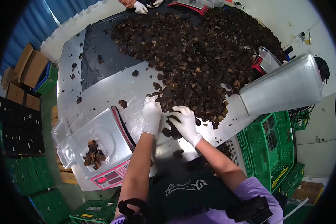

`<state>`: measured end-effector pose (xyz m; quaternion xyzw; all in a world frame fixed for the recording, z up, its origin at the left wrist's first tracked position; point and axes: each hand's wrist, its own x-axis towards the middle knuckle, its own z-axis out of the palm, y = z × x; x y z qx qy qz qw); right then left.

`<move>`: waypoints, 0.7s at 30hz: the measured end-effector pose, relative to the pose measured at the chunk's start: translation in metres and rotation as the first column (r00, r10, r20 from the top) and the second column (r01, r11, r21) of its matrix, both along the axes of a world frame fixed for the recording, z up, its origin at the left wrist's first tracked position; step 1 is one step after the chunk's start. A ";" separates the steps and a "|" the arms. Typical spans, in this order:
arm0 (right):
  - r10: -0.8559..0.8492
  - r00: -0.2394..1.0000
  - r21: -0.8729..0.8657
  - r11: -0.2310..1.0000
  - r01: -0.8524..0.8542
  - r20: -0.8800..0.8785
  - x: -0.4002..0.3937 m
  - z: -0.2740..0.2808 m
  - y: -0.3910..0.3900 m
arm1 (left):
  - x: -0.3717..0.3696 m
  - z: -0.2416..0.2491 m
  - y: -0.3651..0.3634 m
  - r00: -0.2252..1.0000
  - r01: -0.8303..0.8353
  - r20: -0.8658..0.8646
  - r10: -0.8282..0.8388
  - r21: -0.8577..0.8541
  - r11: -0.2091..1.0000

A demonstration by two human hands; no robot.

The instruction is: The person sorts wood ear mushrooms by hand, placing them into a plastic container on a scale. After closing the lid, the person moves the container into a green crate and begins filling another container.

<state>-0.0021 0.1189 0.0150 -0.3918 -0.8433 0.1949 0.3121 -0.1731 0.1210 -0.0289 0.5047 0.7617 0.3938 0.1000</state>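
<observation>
A large heap of dark brown mushroom pieces (190, 71), crinkled like wood ear, spreads over the metal table. My left hand (152, 115), in a white glove, is at the heap's near left edge. Its fingers are curled in around some pieces, partly hiding them. To the right, my right hand (185, 124), also gloved in white, reaches over the near edge with fingers and thumb apart. Dark pieces lie under and beside it. On the left, a clear plastic tray (107, 154) with a few mushroom pieces (94, 156) rests on a scale (114, 177) with a red display.
Open clear boxes (65, 149) sit left of the scale. A tall stack of clear trays (283, 87) leans at the right edge of the metal table (72, 100). Green crates (270, 149) stand at the right. Across the table are another person's gloved hands (140, 7).
</observation>
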 end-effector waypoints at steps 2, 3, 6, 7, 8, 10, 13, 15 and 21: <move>-0.081 0.912 -0.390 0.916 -0.091 -0.401 0.023 -0.001 0.001 | 0.000 0.000 0.011 0.998 -0.011 -0.064 0.002 -0.130 0.991; -0.246 0.798 -0.664 0.709 -0.239 -0.550 0.032 0.006 0.003 | 0.000 0.002 0.014 0.998 -0.009 -0.064 0.001 -0.122 0.992; -0.522 0.477 -0.677 0.304 -0.671 -0.707 0.048 0.022 0.027 | 0.001 0.011 0.015 0.994 0.021 -0.099 -0.036 -0.146 0.989; -0.555 0.427 -0.646 0.289 -0.707 -0.714 0.045 0.029 0.032 | 0.002 0.007 0.014 0.994 0.022 -0.102 -0.037 -0.145 0.989; -0.528 0.444 -0.645 0.290 -0.707 -0.724 0.040 0.025 0.042 | 0.002 0.001 0.010 0.999 0.033 0.001 -0.034 0.083 0.996; -0.468 0.598 -0.754 0.312 -0.578 -0.651 0.022 0.024 0.064 | 0.008 -0.002 -0.003 0.893 -0.098 0.446 -0.057 0.317 0.943; -0.156 0.942 -0.735 0.667 -0.123 -0.299 -0.023 0.009 0.094 | -0.008 -0.011 -0.017 0.402 -0.345 0.910 -0.096 0.248 0.905; -0.097 0.985 0.003 0.995 0.097 0.143 -0.049 -0.005 0.101 | -0.017 0.002 -0.020 0.361 -0.458 0.930 0.069 0.112 0.882; -0.015 0.899 -0.109 0.992 0.069 0.438 -0.061 -0.011 0.095 | -0.089 0.004 -0.005 0.775 -0.433 0.534 0.339 0.057 0.899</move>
